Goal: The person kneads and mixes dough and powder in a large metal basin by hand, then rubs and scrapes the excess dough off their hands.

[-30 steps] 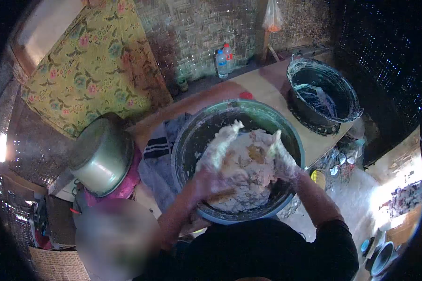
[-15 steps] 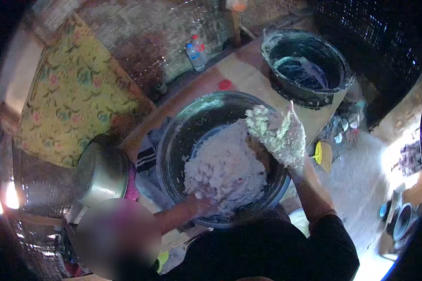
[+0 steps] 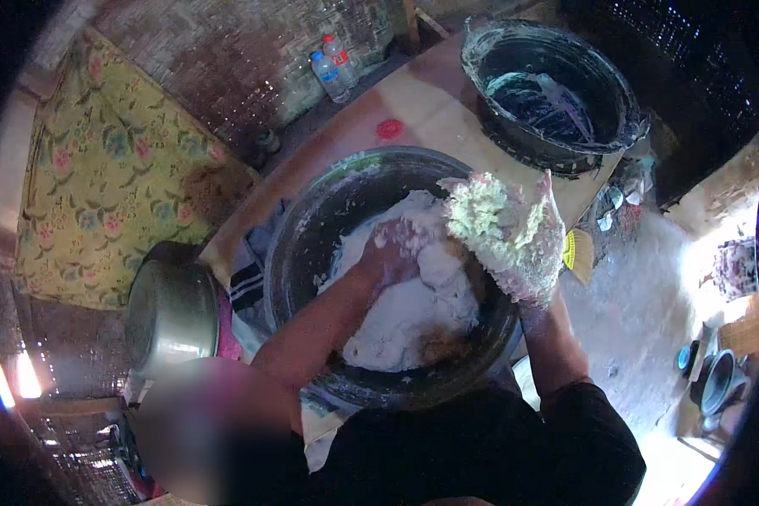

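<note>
A wide dark basin (image 3: pixel 287 253) in front of me holds a mound of white, flour-like powder (image 3: pixel 405 316) with a brownish patch. My left hand (image 3: pixel 390 251) reaches into the far part of the mound; powder hides its fingers, so their grip does not show. Over the basin's right side is my right hand (image 3: pixel 523 244), thickly caked with sticky, pale yellowish dough (image 3: pixel 481 211). Its thumb stands apart from the fingers, and dough clings across the palm and fingers.
A second dark basin (image 3: pixel 472 67), smeared inside, stands at the back right of the table (image 3: pixel 430 93). A red lid (image 3: pixel 389 129) and two plastic bottles (image 3: pixel 333 72) are behind. A metal pot (image 3: pixel 169 312) sits left, a yellow broom (image 3: pixel 578 253) right.
My left hand has moved from the near left of the powder to its far part, and the mound's shape has changed. My right hand stays over the right side, dough-covered.
</note>
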Demonstrator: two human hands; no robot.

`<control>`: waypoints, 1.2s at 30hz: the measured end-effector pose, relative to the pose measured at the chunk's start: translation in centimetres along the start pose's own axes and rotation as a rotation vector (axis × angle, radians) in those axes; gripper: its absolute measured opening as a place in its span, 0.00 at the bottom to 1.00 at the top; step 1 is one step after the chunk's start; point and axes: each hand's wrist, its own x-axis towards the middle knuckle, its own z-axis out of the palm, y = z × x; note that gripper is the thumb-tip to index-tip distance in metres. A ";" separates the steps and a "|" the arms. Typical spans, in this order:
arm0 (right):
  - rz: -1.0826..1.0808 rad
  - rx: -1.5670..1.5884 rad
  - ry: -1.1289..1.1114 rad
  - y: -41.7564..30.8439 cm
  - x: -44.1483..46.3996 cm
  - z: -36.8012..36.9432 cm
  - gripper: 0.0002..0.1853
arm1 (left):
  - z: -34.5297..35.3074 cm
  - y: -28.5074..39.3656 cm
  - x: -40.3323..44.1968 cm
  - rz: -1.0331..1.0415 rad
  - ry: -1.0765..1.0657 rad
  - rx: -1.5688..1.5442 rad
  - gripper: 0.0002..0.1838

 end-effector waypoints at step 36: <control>-0.039 -0.245 -0.024 -0.5 1.7 0.7 0.38 | 12.3 10.1 -1.3 0.614 0.215 -0.479 0.19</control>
